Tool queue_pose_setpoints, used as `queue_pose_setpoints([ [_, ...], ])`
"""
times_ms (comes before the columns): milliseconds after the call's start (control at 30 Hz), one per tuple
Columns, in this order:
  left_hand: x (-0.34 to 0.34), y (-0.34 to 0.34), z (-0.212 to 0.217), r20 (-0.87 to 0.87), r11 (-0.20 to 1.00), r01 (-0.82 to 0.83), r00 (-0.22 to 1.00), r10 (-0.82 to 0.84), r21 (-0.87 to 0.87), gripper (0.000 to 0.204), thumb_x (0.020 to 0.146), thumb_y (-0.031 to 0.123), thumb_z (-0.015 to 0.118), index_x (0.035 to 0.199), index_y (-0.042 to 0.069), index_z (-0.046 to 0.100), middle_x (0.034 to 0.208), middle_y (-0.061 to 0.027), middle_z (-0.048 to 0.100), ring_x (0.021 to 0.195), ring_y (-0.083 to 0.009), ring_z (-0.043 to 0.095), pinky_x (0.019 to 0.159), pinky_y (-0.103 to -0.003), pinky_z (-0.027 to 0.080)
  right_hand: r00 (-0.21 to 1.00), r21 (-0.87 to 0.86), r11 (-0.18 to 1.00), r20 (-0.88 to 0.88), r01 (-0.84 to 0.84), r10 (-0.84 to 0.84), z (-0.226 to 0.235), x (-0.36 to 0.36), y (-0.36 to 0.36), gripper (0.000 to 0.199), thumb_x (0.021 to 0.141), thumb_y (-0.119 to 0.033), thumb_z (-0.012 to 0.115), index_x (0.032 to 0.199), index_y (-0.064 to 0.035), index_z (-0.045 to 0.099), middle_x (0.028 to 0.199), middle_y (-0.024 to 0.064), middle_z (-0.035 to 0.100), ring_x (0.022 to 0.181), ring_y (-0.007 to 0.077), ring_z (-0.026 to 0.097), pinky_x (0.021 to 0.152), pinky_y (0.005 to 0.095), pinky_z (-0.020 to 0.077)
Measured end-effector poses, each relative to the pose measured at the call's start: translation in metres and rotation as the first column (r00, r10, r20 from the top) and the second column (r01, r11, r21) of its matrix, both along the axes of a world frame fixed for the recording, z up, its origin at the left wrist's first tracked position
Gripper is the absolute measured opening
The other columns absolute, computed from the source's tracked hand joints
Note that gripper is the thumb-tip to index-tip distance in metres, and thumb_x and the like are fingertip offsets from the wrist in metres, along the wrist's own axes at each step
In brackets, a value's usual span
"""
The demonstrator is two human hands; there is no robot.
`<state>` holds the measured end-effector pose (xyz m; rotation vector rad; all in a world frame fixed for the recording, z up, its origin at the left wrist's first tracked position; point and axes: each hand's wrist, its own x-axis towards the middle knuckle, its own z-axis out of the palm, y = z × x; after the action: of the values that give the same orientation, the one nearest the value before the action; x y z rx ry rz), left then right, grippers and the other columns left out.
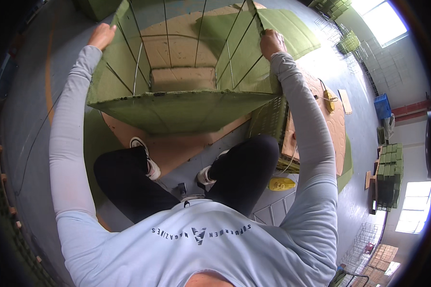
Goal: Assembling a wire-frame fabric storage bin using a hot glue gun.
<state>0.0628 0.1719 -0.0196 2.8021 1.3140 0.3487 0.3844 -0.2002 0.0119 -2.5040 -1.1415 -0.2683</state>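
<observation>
**Both hands grip a green wire-framed box**

Both hands are closed on the upper side edges of a green fabric-lined wire box [187,95], held out in front of the person above the floor. Left hand [102,36] curls over the box's left wall near its far corner, fingers wrapped round the rim. Right hand [271,43] clamps the right wall at its top edge, fingers folded over the fabric and wire.

Seen from the head camera, the box stands open-topped, its mouth facing up toward the person, its long axis running left to right between the two arms. Below the box lies a brown board [177,148] on the grey floor [28,119], with the person's white shoes [148,160] just beside it. Right of the box sits a green wire crate [269,119], and beyond that a yellow tool [281,183].
</observation>
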Motion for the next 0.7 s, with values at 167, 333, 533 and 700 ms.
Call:
queue_pose_setpoints([
  [167, -0.054, -0.098, 0.025, 0.279, 0.995, 0.004, 0.96, -0.03, 0.095, 0.046, 0.098, 0.032, 0.046, 0.105, -0.011, 0.06, 0.101, -0.0305, 0.063, 0.098, -0.0454, 0.06, 0.085, -0.049, 0.048, 0.999, 0.119, 0.993, 0.046, 0.003, -0.008, -0.019, -0.041, -0.051, 0.023, 0.085, 0.003, 0.047, 0.106, 0.0049, 0.057, 0.083, 0.0284, 0.064, 0.082, 0.0434, 0.064, 0.071, 0.0482, 0.0514],
  [333, -0.093, -0.213, -0.019, 0.431, 0.979, -0.205, 0.883, 0.184, 0.0, 0.044, 0.102, 0.027, 0.042, 0.124, -0.01, 0.051, 0.117, -0.0291, 0.059, 0.105, -0.0429, 0.06, 0.088, -0.045, 0.049, 0.997, 0.404, 0.914, 0.072, -0.045, 0.018, -0.083, -0.099, -0.119, 0.04, 0.093, -0.002, 0.046, 0.132, 0.0032, 0.044, 0.106, 0.0293, 0.063, 0.096, 0.0441, 0.063, 0.078, 0.0468, 0.0518],
  [533, -0.157, -0.267, -0.054, 0.64, 0.964, -0.155, 0.768, -0.021, 0.218, 0.052, 0.102, 0.023, 0.044, 0.143, -0.006, 0.032, 0.142, -0.0269, 0.041, 0.133, -0.0377, 0.041, 0.109, -0.038, 0.037, 0.951, 0.382, 0.886, 0.262, -0.262, 0.168, -0.099, -0.149, -0.139, 0.071, 0.077, 0.02, 0.04, 0.145, 0.0047, 0.028, 0.144, 0.0293, 0.037, 0.133, 0.0418, 0.039, 0.107, 0.0422, 0.0388],
  [700, -0.138, -0.308, -0.045, 0.467, 0.812, -0.034, 0.832, -0.301, 0.583, 0.061, 0.095, 0.018, 0.058, 0.147, 0.0, 0.031, 0.151, -0.019, 0.034, 0.141, -0.037, 0.029, 0.113, -0.048, 0.03, 0.904, 0.245, 0.929, 0.395, -0.278, 0.166, -0.109, -0.164, -0.172, 0.065, 0.077, 0.012, 0.049, 0.141, 0.0028, 0.041, 0.149, 0.0227, 0.035, 0.139, 0.0381, 0.034, 0.113, 0.0484, 0.0279],
])
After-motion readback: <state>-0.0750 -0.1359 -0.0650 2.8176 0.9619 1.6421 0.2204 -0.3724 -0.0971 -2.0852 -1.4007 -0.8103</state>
